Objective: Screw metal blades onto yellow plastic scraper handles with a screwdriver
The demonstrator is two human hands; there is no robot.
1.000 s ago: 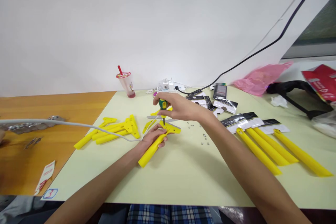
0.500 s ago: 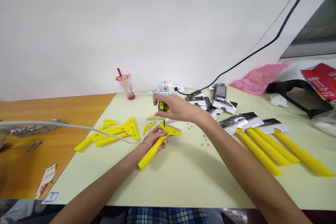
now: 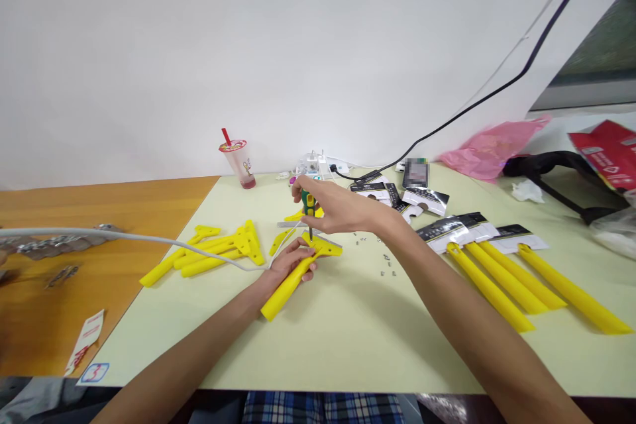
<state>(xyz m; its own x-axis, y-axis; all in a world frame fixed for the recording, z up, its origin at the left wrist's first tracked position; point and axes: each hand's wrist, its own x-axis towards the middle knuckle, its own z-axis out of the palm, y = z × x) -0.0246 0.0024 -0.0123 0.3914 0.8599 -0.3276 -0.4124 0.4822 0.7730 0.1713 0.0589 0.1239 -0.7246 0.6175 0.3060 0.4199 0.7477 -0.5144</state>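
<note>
My left hand (image 3: 292,261) is closed round the neck of a yellow scraper (image 3: 285,290), whose wide head points away from me and whose handle slants toward me. A metal blade edge shows along that head. In my right hand (image 3: 335,204) is a green and yellow screwdriver (image 3: 309,202), held upright with its tip down on the scraper head. Whether a screw sits under the tip is hard to make out. Behind the head lie another yellow scraper part (image 3: 281,240) and a grey metal strip (image 3: 289,224). Small screws (image 3: 386,257) are scattered to the right.
Several yellow scraper handles (image 3: 218,252) lie at left. Long yellow pieces with black-and-white cards (image 3: 501,278) lie at right, near loose cards (image 3: 426,201). A drink cup (image 3: 241,164) stands at the back. A white cable (image 3: 163,241) crosses over my left hand.
My right hand has turned slightly on the screwdriver, and its fingers have shifted round the handle. The left hand and the scraper stay in place.
</note>
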